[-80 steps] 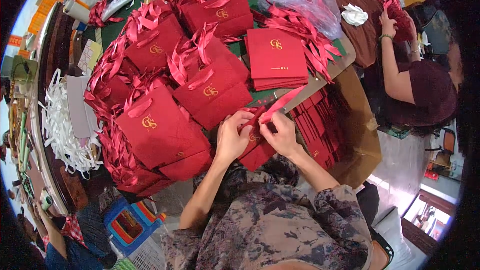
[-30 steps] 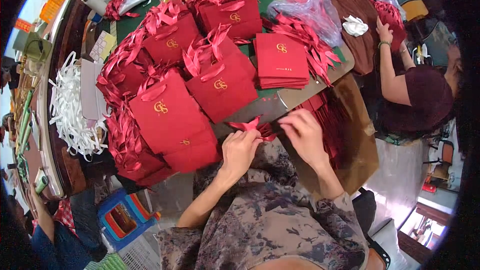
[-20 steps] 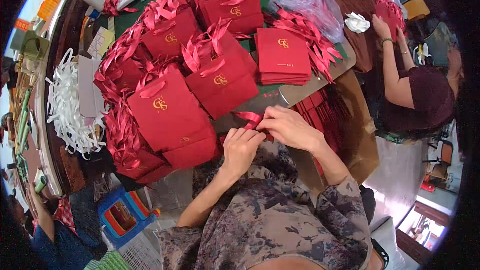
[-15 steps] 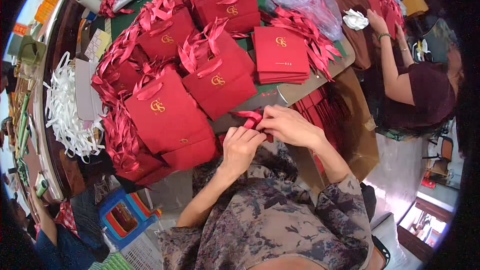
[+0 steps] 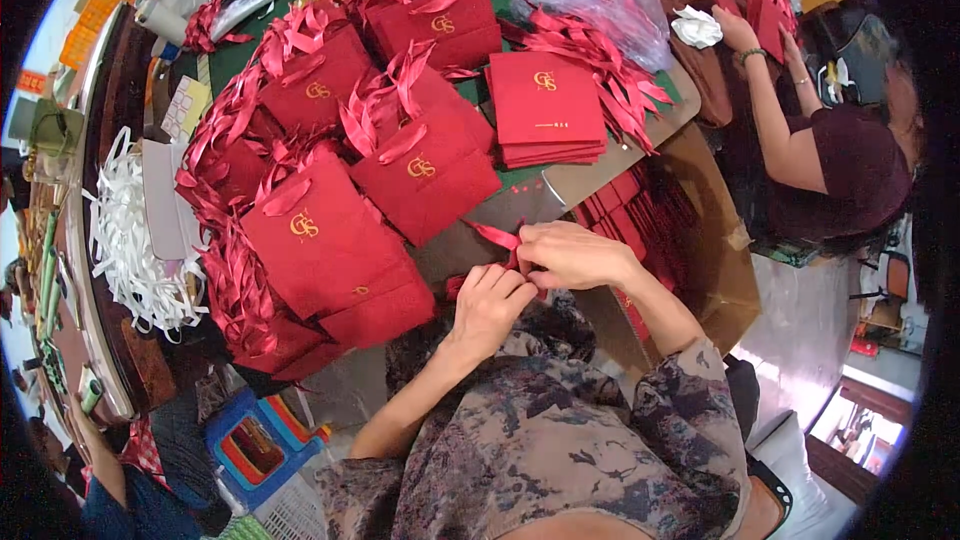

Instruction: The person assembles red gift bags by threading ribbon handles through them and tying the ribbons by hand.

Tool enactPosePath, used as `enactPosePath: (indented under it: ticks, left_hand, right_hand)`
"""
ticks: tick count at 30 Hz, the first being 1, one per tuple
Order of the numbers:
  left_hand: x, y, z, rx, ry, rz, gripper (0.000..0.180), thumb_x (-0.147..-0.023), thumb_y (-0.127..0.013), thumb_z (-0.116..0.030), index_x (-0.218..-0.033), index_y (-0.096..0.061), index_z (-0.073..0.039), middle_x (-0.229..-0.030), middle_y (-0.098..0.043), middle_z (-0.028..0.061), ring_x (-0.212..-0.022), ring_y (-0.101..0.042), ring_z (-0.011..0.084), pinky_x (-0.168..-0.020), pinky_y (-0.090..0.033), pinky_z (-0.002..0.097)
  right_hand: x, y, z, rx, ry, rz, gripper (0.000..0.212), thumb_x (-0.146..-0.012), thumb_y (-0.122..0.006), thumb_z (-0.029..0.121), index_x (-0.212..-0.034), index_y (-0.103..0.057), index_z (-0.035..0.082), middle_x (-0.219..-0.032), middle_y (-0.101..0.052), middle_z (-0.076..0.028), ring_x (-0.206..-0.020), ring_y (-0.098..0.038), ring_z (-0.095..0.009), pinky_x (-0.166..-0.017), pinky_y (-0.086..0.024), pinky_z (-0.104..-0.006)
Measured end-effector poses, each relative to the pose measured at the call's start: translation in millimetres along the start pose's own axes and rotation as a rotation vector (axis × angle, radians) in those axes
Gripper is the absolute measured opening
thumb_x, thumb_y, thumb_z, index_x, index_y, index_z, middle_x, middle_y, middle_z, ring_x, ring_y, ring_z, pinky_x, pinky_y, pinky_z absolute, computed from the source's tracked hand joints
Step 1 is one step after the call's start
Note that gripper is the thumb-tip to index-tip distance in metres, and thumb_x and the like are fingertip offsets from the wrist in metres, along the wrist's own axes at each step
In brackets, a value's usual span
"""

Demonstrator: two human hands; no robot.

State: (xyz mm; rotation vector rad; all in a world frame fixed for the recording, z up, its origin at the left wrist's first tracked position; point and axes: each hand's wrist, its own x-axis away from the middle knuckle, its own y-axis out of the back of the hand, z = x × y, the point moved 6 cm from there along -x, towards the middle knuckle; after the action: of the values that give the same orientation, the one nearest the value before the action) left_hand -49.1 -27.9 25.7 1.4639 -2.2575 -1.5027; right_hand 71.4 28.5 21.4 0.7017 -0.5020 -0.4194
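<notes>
At the near edge of the table, my left hand (image 5: pixel 485 312) and my right hand (image 5: pixel 578 256) meet with fingers pinched close together. Both are closed on a red satin ribbon (image 5: pixel 496 234), whose loose end sticks out toward the far left. A bit of red shows beside my left fingers; what lies under the hands is mostly hidden. Red paper gift bags (image 5: pixel 340 260) with gold print and ribbon handles are heaped just left of my hands. Beyond my right hand lies a stack of flat red bags (image 5: pixel 546 105).
A cardboard box (image 5: pixel 722 270) holding red bags stands to my right. White ribbon strips (image 5: pixel 140 250) lie at the left. Loose red ribbons (image 5: pixel 615 80) and a clear plastic bag (image 5: pixel 600 0) are at the back. Another person (image 5: pixel 820 160) handles red bags at the right.
The ribbon's loop between my fingers has become a straighter end pointing away. My left hand has dropped slightly nearer to me. The whole view has shifted a little.
</notes>
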Motion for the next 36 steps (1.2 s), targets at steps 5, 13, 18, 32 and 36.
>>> enactPosePath:
  ticks: [5, 13, 18, 32, 36]
  left_hand:
    - [0.7, 5.9, 10.4, 0.063, 0.154, -0.003, 0.010, -0.078, -0.070, -0.010, -0.087, -0.072, -0.012, -0.083, -0.065, 0.0013, -0.080, -0.061, 0.0222, -0.072, -0.044, 0.0372]
    - [-3.1, 2.6, 12.7, 0.187, 0.306, 0.050, 0.008, -0.078, -0.075, -0.008, -0.084, -0.070, -0.010, -0.078, -0.067, 0.0052, -0.077, -0.061, 0.0276, -0.071, -0.044, 0.0396]
    - [-5.6, 24.7, 28.0, 0.244, 0.511, -0.066, 0.013, -0.080, -0.077, -0.006, -0.087, -0.066, -0.004, -0.079, -0.067, 0.0099, -0.070, -0.065, 0.0250, -0.066, -0.051, 0.0361]
    - [-22.0, 40.1, 45.5, 0.216, 0.542, -0.117, 0.014, -0.085, -0.074, -0.009, -0.092, -0.065, -0.002, -0.081, -0.069, 0.0124, -0.072, -0.069, 0.0244, -0.066, -0.055, 0.0351]
    - [-25.2, 37.7, 36.6, 0.249, 0.551, -0.100, 0.013, -0.083, -0.075, -0.009, -0.091, -0.066, -0.003, -0.081, -0.070, 0.0118, -0.071, -0.069, 0.0234, -0.066, -0.055, 0.0345]
  right_hand:
    - [2.0, -5.4, 0.4, -0.164, 0.065, -0.146, 0.018, -0.092, -0.058, 0.019, -0.093, -0.057, 0.001, -0.096, -0.054, -0.018, -0.093, -0.059, -0.036, -0.080, -0.048, -0.0463]
    - [14.2, 15.7, -1.0, -0.293, -0.099, -0.510, 0.014, -0.098, -0.059, 0.017, -0.102, -0.058, 0.004, -0.099, -0.051, -0.014, -0.088, -0.058, -0.034, -0.075, -0.048, -0.0406]
    - [38.0, 26.9, -14.6, -0.413, -0.117, -0.808, 0.017, -0.088, -0.073, 0.016, -0.094, -0.063, 0.004, -0.090, -0.058, -0.008, -0.085, -0.060, -0.022, -0.073, -0.047, -0.0343]
    - [43.1, 6.4, 2.3, -0.277, -0.170, -0.840, 0.030, -0.081, -0.081, 0.020, -0.094, -0.060, 0.004, -0.097, -0.058, -0.011, -0.089, -0.061, -0.028, -0.077, -0.051, -0.0345]
    - [27.8, -2.6, -3.2, -0.036, -0.107, -0.947, 0.030, -0.083, -0.077, 0.023, -0.096, -0.058, 0.004, -0.091, -0.059, -0.011, -0.086, -0.061, -0.033, -0.074, -0.050, -0.0412]
